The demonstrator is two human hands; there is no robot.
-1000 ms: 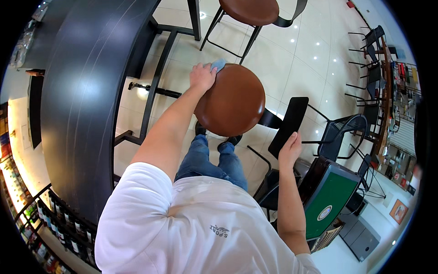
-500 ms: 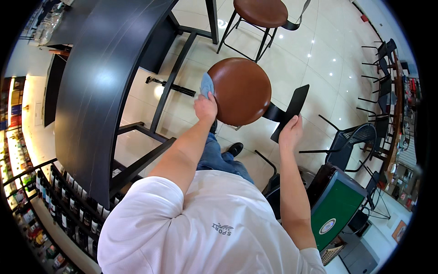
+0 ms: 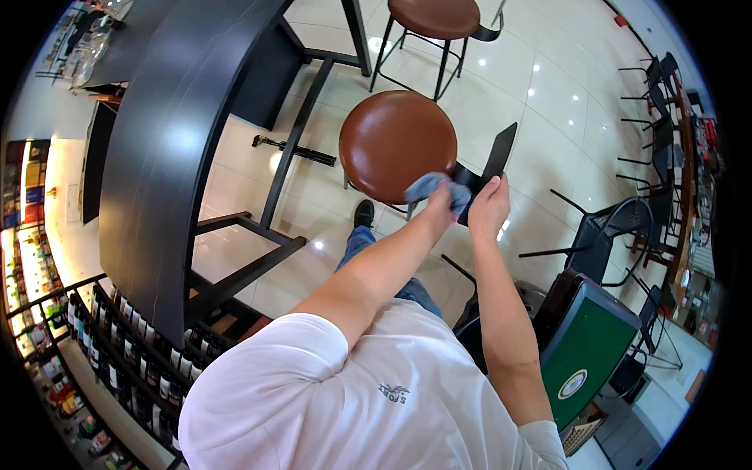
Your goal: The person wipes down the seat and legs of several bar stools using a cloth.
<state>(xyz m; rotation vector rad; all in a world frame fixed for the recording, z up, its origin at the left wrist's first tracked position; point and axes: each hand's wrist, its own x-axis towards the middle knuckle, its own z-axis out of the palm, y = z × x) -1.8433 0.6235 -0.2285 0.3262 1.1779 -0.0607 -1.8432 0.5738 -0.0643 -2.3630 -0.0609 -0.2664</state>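
A bar stool with a round brown padded seat (image 3: 395,141) stands in front of me. Its low black backrest (image 3: 500,150) juts out on the right, joined to the seat by a curved black bracket. My left hand (image 3: 441,205) is closed on a grey-blue cloth (image 3: 427,186), which lies bunched over the seat's near right edge, close to the bracket. Fingers of my right hand (image 3: 489,207) are wrapped round the near end of the backrest. The two hands are close together, and part of the cloth is hidden behind my left fingers.
A long black high table (image 3: 164,157) with a metal frame runs along the left. Another brown stool (image 3: 435,17) stands farther off. Bottle racks (image 3: 125,352) are at lower left. A black chair (image 3: 599,235) and a green-topped case (image 3: 587,352) stand to the right.
My left hand has moved the cloth from the seat's left edge across to its right edge near the backrest. My right hand stays on the backrest; the view has shifted slightly.
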